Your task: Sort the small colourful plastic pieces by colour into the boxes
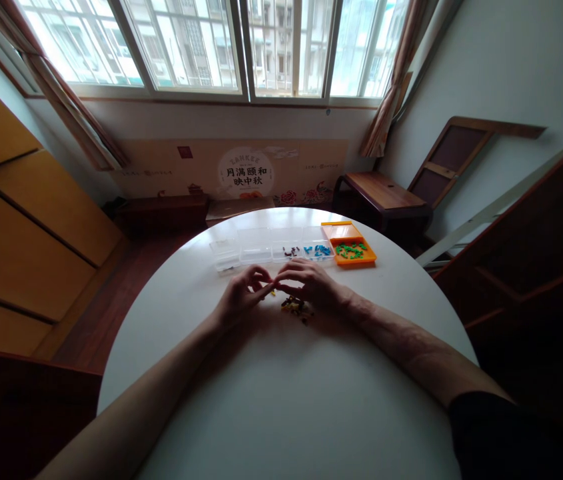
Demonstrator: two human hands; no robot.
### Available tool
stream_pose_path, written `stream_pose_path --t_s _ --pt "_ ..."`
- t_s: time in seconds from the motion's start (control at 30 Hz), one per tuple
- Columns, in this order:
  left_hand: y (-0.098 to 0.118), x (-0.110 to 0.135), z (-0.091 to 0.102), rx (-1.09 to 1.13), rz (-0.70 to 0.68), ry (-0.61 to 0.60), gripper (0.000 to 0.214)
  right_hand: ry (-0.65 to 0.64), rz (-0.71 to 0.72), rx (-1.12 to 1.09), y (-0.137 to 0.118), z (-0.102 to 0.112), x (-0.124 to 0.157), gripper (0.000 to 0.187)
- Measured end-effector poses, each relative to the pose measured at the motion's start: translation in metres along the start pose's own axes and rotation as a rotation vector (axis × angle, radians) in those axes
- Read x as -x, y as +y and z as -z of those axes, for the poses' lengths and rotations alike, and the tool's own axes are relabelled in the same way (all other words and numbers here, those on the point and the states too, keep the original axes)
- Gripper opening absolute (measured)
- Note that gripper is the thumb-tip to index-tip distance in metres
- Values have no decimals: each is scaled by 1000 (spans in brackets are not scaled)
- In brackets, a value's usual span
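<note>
My left hand (245, 291) and my right hand (311, 283) meet at their fingertips above the white table, both closed in a pinch. Whatever lies between the fingers is too small to make out. A tiny yellow piece (273, 293) shows just below the joined fingertips. Under my right hand's palm lies a loose pile of small dark brown and yellow pieces (295, 307), partly in shadow. Beyond the hands, a clear compartment (286, 252) holds small brown pieces, and the one beside it holds blue pieces (318, 251).
An orange box (356, 261) with its lid open holds green pieces (351, 251) at the row's right end. More clear compartments (255, 247) extend left. The round white table (271, 400) stands before a window, with a wooden bench (386, 192) behind it at the right.
</note>
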State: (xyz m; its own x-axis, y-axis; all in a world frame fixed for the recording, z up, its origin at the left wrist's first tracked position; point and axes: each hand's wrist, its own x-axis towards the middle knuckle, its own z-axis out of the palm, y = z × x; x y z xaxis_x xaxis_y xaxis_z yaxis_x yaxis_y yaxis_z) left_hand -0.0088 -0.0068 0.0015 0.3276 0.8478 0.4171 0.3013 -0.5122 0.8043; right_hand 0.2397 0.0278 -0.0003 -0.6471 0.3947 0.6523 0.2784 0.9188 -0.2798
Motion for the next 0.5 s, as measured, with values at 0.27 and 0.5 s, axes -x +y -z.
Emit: stream_pose_path --t_s 0.27,0.5 --pt "-1 0 1 62 40 -10 31 101 -28 6 8 -3 3 11" --pt "0 0 7 -254 -31 13 13 342 -386 216 29 -4 5 17"
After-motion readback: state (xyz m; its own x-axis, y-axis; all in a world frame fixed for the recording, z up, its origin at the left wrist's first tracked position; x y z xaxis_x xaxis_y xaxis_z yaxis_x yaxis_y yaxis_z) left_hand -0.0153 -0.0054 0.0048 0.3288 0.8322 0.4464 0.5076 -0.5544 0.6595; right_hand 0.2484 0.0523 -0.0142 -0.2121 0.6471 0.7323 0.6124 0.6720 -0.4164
